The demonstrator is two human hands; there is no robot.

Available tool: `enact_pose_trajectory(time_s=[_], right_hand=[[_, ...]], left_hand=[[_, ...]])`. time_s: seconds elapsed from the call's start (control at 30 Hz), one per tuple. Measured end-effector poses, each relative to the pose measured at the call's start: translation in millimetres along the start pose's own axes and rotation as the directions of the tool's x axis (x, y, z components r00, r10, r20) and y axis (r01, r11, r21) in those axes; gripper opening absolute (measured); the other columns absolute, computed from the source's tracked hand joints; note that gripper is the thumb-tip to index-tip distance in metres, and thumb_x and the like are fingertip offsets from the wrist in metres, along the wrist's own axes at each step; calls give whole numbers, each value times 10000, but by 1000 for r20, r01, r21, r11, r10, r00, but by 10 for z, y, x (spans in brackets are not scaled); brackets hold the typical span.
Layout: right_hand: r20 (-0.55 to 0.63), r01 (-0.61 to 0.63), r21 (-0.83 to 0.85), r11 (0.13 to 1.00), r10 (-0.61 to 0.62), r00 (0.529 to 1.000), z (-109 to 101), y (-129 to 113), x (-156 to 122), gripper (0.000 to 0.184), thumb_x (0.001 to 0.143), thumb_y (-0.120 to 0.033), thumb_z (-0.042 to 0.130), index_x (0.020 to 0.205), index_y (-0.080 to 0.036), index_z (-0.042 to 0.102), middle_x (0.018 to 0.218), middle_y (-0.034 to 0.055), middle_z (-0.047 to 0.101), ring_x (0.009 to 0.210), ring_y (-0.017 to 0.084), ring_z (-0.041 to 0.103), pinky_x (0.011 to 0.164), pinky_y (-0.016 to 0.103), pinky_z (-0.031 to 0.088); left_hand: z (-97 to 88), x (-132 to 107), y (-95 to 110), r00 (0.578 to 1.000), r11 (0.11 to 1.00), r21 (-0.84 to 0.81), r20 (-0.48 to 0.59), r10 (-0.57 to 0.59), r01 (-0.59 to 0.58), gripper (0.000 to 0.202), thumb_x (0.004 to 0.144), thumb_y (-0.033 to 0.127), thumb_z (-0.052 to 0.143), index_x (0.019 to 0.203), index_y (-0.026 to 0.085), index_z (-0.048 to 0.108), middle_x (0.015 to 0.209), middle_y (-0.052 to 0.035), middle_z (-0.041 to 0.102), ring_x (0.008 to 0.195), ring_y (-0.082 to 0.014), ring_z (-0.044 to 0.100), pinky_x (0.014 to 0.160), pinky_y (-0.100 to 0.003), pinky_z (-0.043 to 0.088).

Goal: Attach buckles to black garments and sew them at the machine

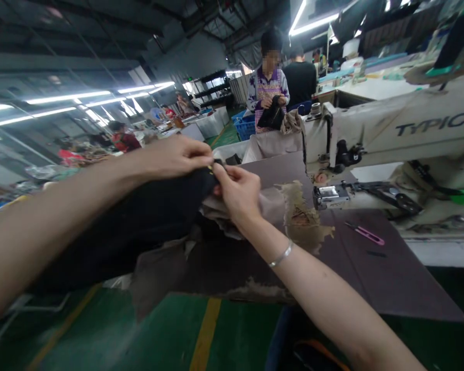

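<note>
My left hand point(183, 157) and my right hand point(239, 191) meet over the left part of the work table, fingers pinched together on the end of a black piece of cloth point(150, 216). A small yellow mark shows on the cloth by the fingertips. The rest of it spreads down to the left under my left forearm. Beneath and beside my right hand lies bunched greyish-beige fabric point(270, 203). To the right, apart from both hands, stands a sewing machine point(386, 129) with its narrow metal arm above the table.
On the brown table surface point(355, 273) lie a pink-handled thread snipper point(365, 233) and a small dark strip point(377, 254). A torn tan patch point(303, 219) sits near the machine. Past the table a person point(269, 87) holds black cloth beside a blue basket point(243, 125).
</note>
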State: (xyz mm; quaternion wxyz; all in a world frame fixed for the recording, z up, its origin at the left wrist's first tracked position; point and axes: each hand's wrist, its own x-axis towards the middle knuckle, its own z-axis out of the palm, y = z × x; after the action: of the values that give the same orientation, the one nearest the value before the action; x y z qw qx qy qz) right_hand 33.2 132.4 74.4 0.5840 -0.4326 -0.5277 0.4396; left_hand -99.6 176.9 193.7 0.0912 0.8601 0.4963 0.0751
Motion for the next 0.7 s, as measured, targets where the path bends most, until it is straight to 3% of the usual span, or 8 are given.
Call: enact_pose_trajectory(time_s=[0.1,0.2,0.23,0.3,0.37,0.43,0.53,0.7], right_hand=[[-163,-107,139,984,130,978,-535,844,-108,415,942,-500,544,914,-106,671,743,-4,685,565,90,625,532,201,496],[-318,-203,236,950,273,908,-1092,1593,-274,361,923,-446,607,803,-107,637,587,-44,597,430,57,519,454,185,450],[-360,-219,263,940,306,882,-1253,1767,-324,353,906,-443,631,798,-107,637,578,-47,591,421,54,509,450,185,448],[-425,-235,299,925,350,835,-1518,1975,-395,354,835,-449,705,786,-103,650,576,-41,602,416,59,502,443,192,438],[-471,-238,317,918,370,800,-1696,2030,-415,390,750,-470,766,785,-91,677,578,-20,621,429,79,506,440,207,425],[-495,-234,325,916,376,784,-1789,1996,-393,426,703,-481,789,807,-78,703,584,2,635,450,98,513,444,219,414],[-496,-228,335,914,377,782,-1807,1906,-341,419,703,-460,793,850,-73,723,601,17,643,465,103,501,451,222,399],[-472,-222,345,912,373,799,-1732,1816,-318,337,734,-404,788,857,-94,735,634,16,646,473,89,484,468,211,393]], left_hand=[[1039,640,220,988,993,-72,118,100,-91,190,795,156,656,610,130,618,550,52,524,542,-70,460,566,-176,404],[2094,1037,443,951,970,-177,229,207,-168,215,893,283,618,753,120,602,700,21,594,626,-99,556,646,-261,496],[2358,1117,505,939,958,-218,246,238,-186,221,914,311,593,802,121,606,751,6,610,671,-109,578,675,-280,509],[2719,1232,600,924,930,-309,256,283,-200,213,932,300,556,823,124,606,769,0,608,703,-121,582,704,-293,500],[2888,1322,655,923,896,-402,239,301,-189,187,926,248,527,805,135,612,762,-1,599,722,-128,564,730,-280,466],[2936,1400,669,928,857,-490,221,299,-160,174,905,224,517,784,144,614,789,-8,598,760,-133,548,753,-263,432],[2916,1479,633,927,782,-618,237,290,-87,169,886,255,532,788,144,614,838,-13,601,802,-134,542,769,-246,416],[2822,1500,564,889,631,-767,366,276,119,207,890,295,525,795,124,596,722,10,569,678,-99,521,680,-220,418]])
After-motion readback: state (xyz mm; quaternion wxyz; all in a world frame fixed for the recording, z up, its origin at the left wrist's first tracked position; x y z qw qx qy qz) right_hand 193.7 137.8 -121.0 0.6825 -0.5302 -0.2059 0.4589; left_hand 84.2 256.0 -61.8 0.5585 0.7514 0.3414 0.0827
